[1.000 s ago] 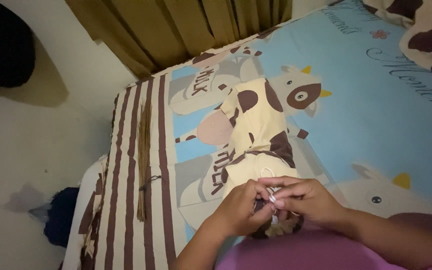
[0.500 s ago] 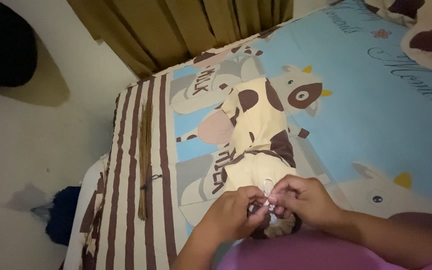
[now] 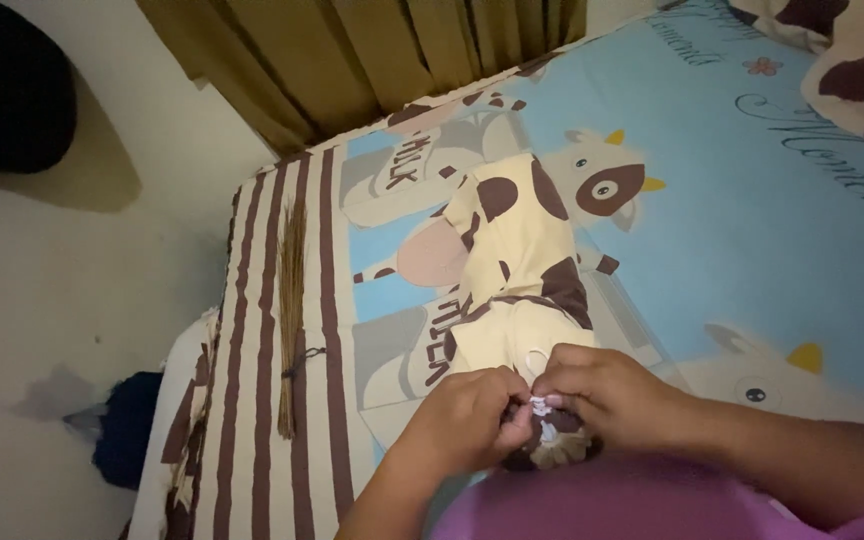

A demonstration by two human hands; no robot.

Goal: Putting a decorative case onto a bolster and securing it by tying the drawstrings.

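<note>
Your left hand (image 3: 467, 415) and right hand (image 3: 602, 390) pinch a white cord (image 3: 535, 362) at the near end of the cow-print pillowcase (image 3: 512, 250) on the bed (image 3: 752, 220). A stick bundle (image 3: 290, 300) lies well left.

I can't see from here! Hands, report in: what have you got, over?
Left hand and right hand pinching a white cord together at the end of the cow-print bolster. Bundle of thin sticks lies apart, left. Nothing blocking.
</note>
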